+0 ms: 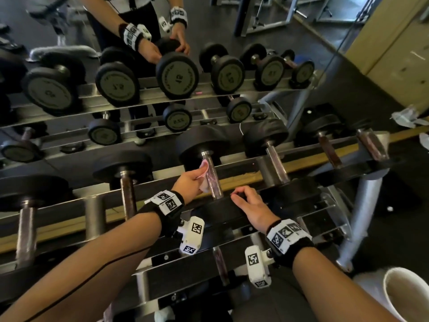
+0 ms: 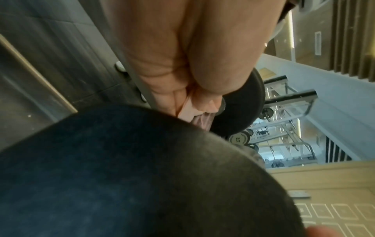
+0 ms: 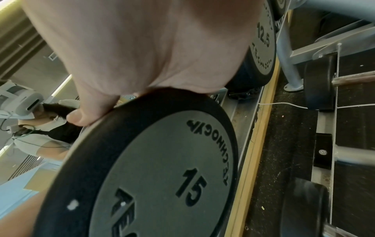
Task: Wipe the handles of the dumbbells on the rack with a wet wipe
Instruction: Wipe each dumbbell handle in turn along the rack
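On the rack's top tier [image 1: 343,173] lies the dumbbell marked 15, with its handle [image 1: 214,180] pointing away from me. My left hand [image 1: 189,183] pinches a pink wet wipe [image 1: 204,174] against the left side of that handle. The left wrist view shows the left hand [image 2: 182,64], the wipe [image 2: 189,110] bunched in its fingers, and the dumbbell's near head [image 2: 121,176] filling the foreground. My right hand [image 1: 248,204] lies over the near head [image 1: 222,212], fingers curved round its top. In the right wrist view the right hand [image 3: 152,48] covers the rim of the 15 plate [image 3: 162,168].
Neighbouring dumbbells lie close on the left [image 1: 127,194] and right [image 1: 276,166]; several more continue along the tier. A lower tier [image 1: 220,263] sits under my wrists. A mirror [image 1: 336,43] behind the rack repeats the scene. A white container [image 1: 406,296] stands at lower right.
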`<state>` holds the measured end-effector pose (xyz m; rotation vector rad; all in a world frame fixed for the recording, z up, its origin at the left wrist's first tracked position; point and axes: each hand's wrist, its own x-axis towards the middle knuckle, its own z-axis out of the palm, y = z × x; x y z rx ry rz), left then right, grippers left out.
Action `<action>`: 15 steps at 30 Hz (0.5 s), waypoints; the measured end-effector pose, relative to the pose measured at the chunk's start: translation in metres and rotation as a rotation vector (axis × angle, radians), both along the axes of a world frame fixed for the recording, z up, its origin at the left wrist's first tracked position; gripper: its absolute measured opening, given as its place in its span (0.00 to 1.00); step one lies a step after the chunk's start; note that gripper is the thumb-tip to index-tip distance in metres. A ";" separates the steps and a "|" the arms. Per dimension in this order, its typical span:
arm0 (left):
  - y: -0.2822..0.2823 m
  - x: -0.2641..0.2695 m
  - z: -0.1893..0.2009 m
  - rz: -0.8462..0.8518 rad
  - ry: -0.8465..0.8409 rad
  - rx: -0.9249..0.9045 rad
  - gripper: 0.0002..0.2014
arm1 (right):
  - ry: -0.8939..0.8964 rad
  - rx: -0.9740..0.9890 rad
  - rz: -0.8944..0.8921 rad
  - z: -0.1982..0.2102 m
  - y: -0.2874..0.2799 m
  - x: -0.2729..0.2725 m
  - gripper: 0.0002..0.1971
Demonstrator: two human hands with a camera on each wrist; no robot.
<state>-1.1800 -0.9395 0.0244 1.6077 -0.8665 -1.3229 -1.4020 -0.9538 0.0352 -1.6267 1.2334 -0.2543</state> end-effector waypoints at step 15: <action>-0.003 0.015 0.028 0.169 0.110 0.031 0.13 | -0.113 0.037 -0.050 -0.010 0.001 -0.004 0.09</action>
